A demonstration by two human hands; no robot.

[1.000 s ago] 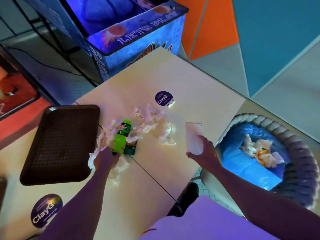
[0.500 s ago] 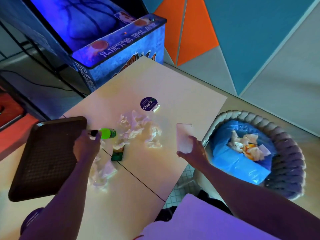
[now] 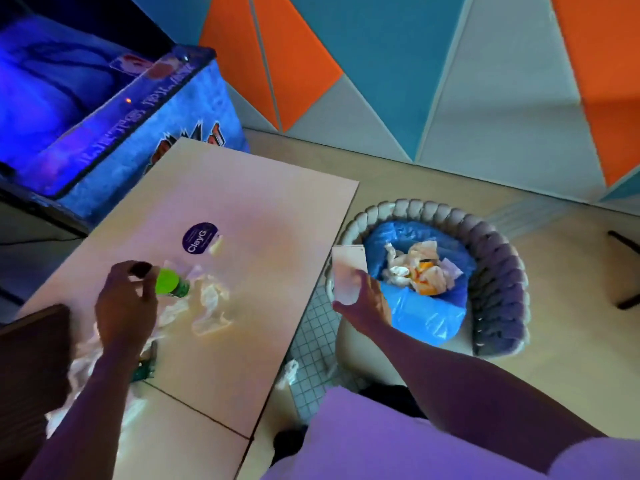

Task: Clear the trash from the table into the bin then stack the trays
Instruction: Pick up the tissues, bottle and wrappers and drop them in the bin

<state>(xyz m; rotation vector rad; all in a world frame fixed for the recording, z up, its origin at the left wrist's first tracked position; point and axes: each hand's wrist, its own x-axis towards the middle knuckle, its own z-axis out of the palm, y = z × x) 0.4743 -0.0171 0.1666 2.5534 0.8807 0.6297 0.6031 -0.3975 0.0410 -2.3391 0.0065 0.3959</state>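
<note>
My left hand (image 3: pixel 124 306) is shut on a bright green bottle (image 3: pixel 169 282) with a dark cap, lifted above the table (image 3: pixel 263 237). Crumpled white napkins (image 3: pixel 207 303) lie under and beside it, and more napkins (image 3: pixel 83 362) sit by my forearm. A small green packet (image 3: pixel 145 368) lies near my wrist. My right hand (image 3: pixel 363 299) holds a white cup (image 3: pixel 348 271) off the table's right edge, next to the bin (image 3: pixel 498 271) with its blue liner. Crumpled paper trash (image 3: pixel 420 271) lies inside. A dark brown tray (image 3: pixel 31 355) shows at the left edge.
A round purple sticker (image 3: pixel 199 237) marks the table's middle. A blue-lit arcade machine (image 3: pixel 104 116) stands behind the table at the far left. Tiled floor and a scrap of white paper (image 3: pixel 291 370) lie between table and bin. A dark chair leg (image 3: pixel 623 268) is at far right.
My left hand has lifted the green bottle and carried it right, over the napkins. My right hand moved the white cup off the table edge toward the bin. The view swung right.
</note>
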